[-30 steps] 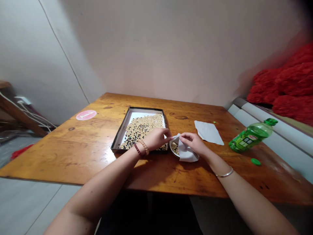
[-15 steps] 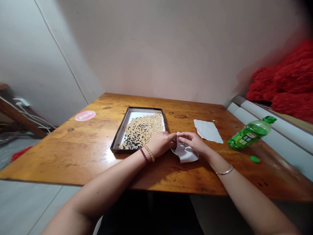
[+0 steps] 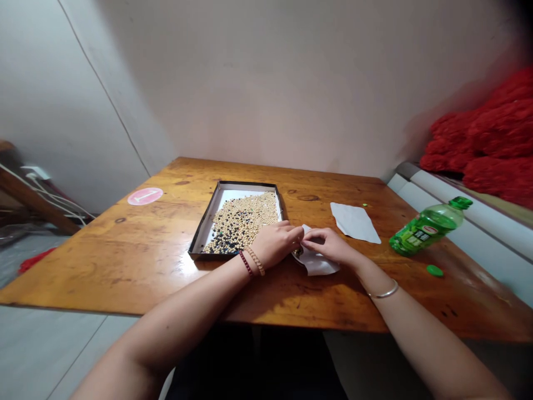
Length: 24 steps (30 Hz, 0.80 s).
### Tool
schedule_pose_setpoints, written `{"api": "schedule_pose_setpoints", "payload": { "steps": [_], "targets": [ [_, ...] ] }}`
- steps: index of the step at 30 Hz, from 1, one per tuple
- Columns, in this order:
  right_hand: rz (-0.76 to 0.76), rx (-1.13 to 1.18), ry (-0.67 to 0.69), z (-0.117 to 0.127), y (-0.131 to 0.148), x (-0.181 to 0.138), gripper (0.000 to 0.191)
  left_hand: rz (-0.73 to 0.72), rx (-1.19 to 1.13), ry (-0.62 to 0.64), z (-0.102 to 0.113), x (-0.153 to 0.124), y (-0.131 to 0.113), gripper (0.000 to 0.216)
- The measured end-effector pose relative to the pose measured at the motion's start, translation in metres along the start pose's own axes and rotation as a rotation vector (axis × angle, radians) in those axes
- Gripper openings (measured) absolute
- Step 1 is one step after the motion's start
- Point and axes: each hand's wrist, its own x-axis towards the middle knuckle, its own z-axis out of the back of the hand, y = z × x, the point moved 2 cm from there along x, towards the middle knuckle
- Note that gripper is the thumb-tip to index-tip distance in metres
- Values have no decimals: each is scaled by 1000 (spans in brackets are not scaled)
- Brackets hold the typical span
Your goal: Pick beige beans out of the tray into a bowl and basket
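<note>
The person's left hand [image 3: 276, 243] and right hand [image 3: 327, 245] met above a white paper [image 3: 318, 264] lying over a small dish [image 3: 295, 256] on the wooden counter [image 3: 125, 261]. The fingers [image 3: 311, 236] of both hands were curled and touched the paper, but I could not tell if they gripped it. Pale and dark beans [image 3: 244, 219] lay in a dark tray [image 3: 250, 184] just beside the left hand.

Head-worn view, facing forward and down at hands [image 3: 277, 243], wooden table [image 3: 104, 261] close below.
</note>
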Motion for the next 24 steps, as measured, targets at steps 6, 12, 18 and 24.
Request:
{"api": "schedule_pose_setpoints", "payload": {
  "steps": [6, 12, 18, 24],
  "targets": [
    [-1, -3, -3, 0, -1, 0, 25, -12, 7, 39, -2, 0, 0, 14],
    [-8, -7, -9, 0, -2, 0, 26, -32, 14, 43, -2, 0, -1, 11],
    [-22, 5, -13, 0, -1, 0, 29, -29, 16, 30, -1, 1, -1, 12],
    [-25, 19, -23, 0, -2, 0, 30, -26, 18, 20, -2, 1, -1, 14]
  ]
}}
